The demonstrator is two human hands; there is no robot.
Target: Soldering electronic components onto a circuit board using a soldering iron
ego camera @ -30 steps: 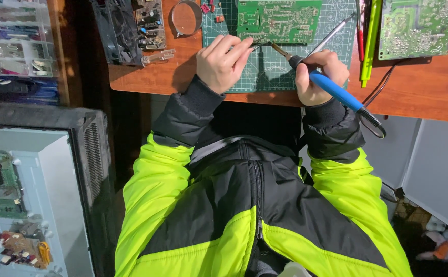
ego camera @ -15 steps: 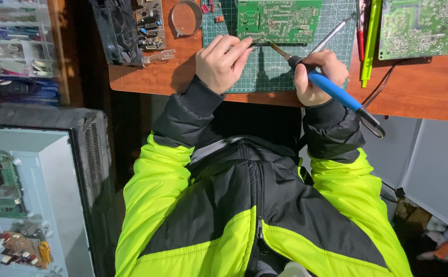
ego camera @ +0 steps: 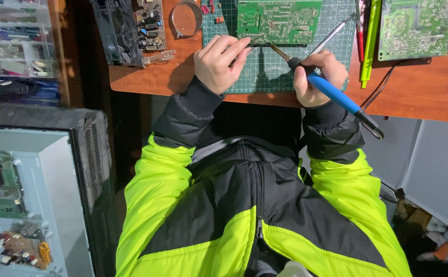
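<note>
The green circuit board [ego camera: 279, 21] is lying on the cutting mat [ego camera: 265, 72]; the right hand [ego camera: 316, 77] is gripping a blue soldering iron [ego camera: 331, 92], the left hand [ego camera: 219, 61] pinching thin wire [ego camera: 252, 41] beside its tip, risking burnt fingers.

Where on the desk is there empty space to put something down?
Bare wood shows at the right, below the second circuit board and beside the right hand. A smaller strip lies left of the left hand, below the glass jar. The green mat around the main circuit board is crowded.
</note>
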